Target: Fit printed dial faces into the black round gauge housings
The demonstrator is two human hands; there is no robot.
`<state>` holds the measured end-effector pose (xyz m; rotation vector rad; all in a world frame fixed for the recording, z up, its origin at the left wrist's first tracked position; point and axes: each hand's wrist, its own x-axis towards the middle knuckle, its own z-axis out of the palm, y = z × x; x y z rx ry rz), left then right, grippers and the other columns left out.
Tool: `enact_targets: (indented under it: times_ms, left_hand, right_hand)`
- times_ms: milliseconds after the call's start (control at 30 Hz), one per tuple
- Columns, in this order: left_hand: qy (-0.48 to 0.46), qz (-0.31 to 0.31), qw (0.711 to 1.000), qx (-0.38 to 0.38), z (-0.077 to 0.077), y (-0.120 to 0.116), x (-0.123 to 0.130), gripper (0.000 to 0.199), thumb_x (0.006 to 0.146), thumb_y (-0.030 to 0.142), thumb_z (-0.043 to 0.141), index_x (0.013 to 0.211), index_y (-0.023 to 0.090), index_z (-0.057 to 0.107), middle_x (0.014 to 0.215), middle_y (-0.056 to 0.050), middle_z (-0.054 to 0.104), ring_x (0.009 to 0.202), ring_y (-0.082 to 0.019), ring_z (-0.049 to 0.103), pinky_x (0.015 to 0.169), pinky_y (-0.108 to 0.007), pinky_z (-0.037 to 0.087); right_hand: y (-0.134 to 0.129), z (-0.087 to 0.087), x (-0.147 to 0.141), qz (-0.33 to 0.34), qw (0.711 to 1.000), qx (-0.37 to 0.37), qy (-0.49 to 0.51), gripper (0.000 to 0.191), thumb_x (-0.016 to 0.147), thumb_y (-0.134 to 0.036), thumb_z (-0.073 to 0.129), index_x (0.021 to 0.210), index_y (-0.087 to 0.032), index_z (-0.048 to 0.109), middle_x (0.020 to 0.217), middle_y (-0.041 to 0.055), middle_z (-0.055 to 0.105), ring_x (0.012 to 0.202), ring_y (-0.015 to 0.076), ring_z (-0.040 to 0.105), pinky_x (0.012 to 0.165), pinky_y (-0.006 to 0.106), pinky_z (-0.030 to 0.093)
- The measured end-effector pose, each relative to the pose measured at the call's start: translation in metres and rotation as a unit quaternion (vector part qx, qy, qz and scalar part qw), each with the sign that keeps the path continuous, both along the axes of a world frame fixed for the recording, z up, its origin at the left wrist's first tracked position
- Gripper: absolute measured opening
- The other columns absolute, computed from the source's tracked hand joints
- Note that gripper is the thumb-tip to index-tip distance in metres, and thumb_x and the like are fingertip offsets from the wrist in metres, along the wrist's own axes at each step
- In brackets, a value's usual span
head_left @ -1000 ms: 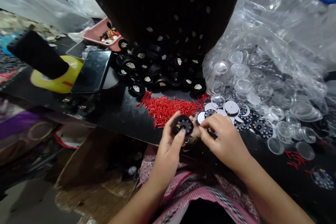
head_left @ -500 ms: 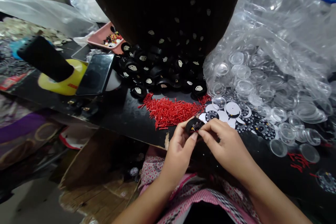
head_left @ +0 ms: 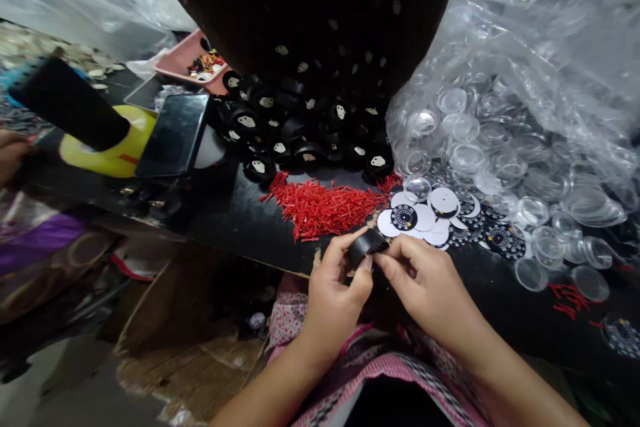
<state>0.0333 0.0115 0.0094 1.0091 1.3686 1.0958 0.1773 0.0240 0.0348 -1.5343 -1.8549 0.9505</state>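
A round black part (head_left: 367, 245) is held up on edge near the table's front edge, its curved side facing me. My left hand (head_left: 341, 280) grips it between thumb and fingers. On its right side, the thumb and fingertips of my right hand (head_left: 417, 273) are pinched at its edge; anything small between them is hidden. Just beyond lies a heap of thin red pieces (head_left: 327, 208). Black-and-white printed discs (head_left: 403, 217) overlap to the right of the heap. Clear round covers (head_left: 465, 157) spill from a plastic bag at the right.
Many black round parts (head_left: 257, 168) lie at the mouth of a large dark container (head_left: 310, 0). On the left are a phone (head_left: 173, 135), a yellow roll (head_left: 107, 153) and a pink tray (head_left: 175, 60). Another person's hand (head_left: 11, 153) shows at the far left.
The black part has tilted, so its dial face has turned away and its side shows. Another person's hand has come into view at the far left. The view has shifted slightly.
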Motion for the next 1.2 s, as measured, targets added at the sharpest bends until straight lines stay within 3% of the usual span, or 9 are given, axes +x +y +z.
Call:
enact_targets:
  times_ms: [100, 233, 433, 567, 733, 833, 900, 1000, 1200]
  left_hand:
    - [-0.094, -0.044, 0.993, -0.061, 0.0, 0.005, -0.002, 0.027, 0.088, 0.026, 0.061, 0.114, 0.023, 0.064, 0.12, -0.004, 0.071, 0.108, -0.021, 0.067, 0.096, -0.034, 0.051]
    - [-0.165, -0.06, 0.979, -0.104, 0.0, 0.006, -0.005, 0.038, 0.088, 0.03, 0.062, 0.126, 0.027, 0.061, 0.136, -0.004, 0.063, 0.126, -0.025, 0.057, 0.107, -0.039, 0.045]
    - [-0.154, -0.015, 0.975, -0.158, 0.0, 0.001, 0.0, 0.038, 0.085, 0.042, 0.066, 0.123, 0.033, 0.067, 0.137, -0.001, 0.063, 0.138, -0.027, 0.046, 0.114, -0.044, 0.036]
    - [-0.301, 0.019, 0.927, -0.223, -0.004, 0.002, 0.013, 0.032, 0.083, 0.046, 0.067, 0.109, 0.028, 0.074, 0.125, -0.004, 0.071, 0.126, -0.031, 0.058, 0.103, -0.045, 0.05]
    - [-0.288, 0.024, 0.942, -0.172, -0.01, 0.004, 0.012, 0.031, 0.084, 0.041, 0.068, 0.113, 0.031, 0.072, 0.132, -0.001, 0.067, 0.128, -0.029, 0.056, 0.102, -0.042, 0.051]
    - [-0.296, 0.016, 0.945, -0.141, -0.013, 0.005, 0.007, 0.031, 0.089, 0.039, 0.062, 0.119, 0.032, 0.068, 0.133, -0.001, 0.066, 0.128, -0.026, 0.057, 0.107, -0.044, 0.047]
    - [-0.311, 0.006, 0.94, -0.141, -0.014, 0.006, 0.007, 0.031, 0.091, 0.039, 0.059, 0.12, 0.03, 0.067, 0.132, -0.002, 0.067, 0.125, -0.025, 0.06, 0.108, -0.045, 0.045]
    - [-0.314, -0.001, 0.936, -0.161, -0.015, 0.006, 0.01, 0.031, 0.09, 0.041, 0.06, 0.117, 0.027, 0.067, 0.129, -0.004, 0.068, 0.119, -0.026, 0.063, 0.106, -0.047, 0.046]
    - [-0.318, -0.007, 0.933, -0.168, -0.017, 0.008, 0.012, 0.034, 0.087, 0.045, 0.064, 0.114, 0.026, 0.068, 0.124, -0.004, 0.07, 0.114, -0.028, 0.066, 0.105, -0.05, 0.046]
  right_hand:
    - [0.005, 0.001, 0.006, 0.033, 0.999, 0.023, -0.015, 0.022, 0.09, -0.021, 0.058, 0.068, -0.019, 0.053, 0.065, -0.0023, 0.053, 0.061, 0.0133, 0.048, 0.061, 0.028, 0.035]
    - [0.013, 0.002, 0.01, 0.083, 0.984, 0.135, -0.081, 0.009, 0.091, -0.015, 0.055, 0.094, -0.015, 0.063, 0.083, 0.0038, 0.061, 0.075, 0.0172, 0.054, 0.071, 0.031, 0.038]
    - [0.018, -0.002, 0.004, 0.115, 0.946, 0.241, -0.185, 0.017, 0.089, -0.012, 0.048, 0.077, -0.016, 0.06, 0.073, 0.0039, 0.059, 0.072, 0.0187, 0.051, 0.07, 0.033, 0.036]
    - [0.018, 0.003, -0.006, 0.065, 0.957, 0.179, -0.219, 0.013, 0.084, -0.01, 0.051, 0.075, -0.018, 0.056, 0.073, 0.002, 0.059, 0.069, 0.0173, 0.051, 0.067, 0.032, 0.036]
    - [0.036, 0.009, 0.008, 0.087, 0.983, 0.046, -0.154, 0.012, 0.089, -0.018, 0.057, 0.078, -0.02, 0.06, 0.075, -0.0015, 0.064, 0.069, 0.014, 0.056, 0.068, 0.029, 0.04]
    - [0.059, -0.002, 0.031, -0.026, 0.98, 0.05, -0.19, 0.016, 0.093, -0.033, 0.057, 0.096, -0.02, 0.066, 0.095, 0.005, 0.069, 0.087, 0.0198, 0.063, 0.077, 0.033, 0.044]
    - [0.072, -0.013, 0.044, -0.097, 0.947, 0.063, -0.298, 0.032, 0.09, -0.042, 0.061, 0.111, -0.017, 0.065, 0.111, 0.013, 0.066, 0.101, 0.0294, 0.062, 0.084, 0.042, 0.043]
    - [0.08, -0.024, 0.054, -0.068, 0.919, 0.078, -0.379, 0.04, 0.089, -0.042, 0.062, 0.119, -0.015, 0.064, 0.114, 0.0168, 0.066, 0.105, 0.0356, 0.06, 0.087, 0.048, 0.043]
    - [0.078, -0.024, 0.066, -0.011, 0.935, 0.114, -0.337, 0.022, 0.094, -0.031, 0.055, 0.104, -0.017, 0.069, 0.101, 0.0106, 0.073, 0.099, 0.0287, 0.065, 0.091, 0.042, 0.045]
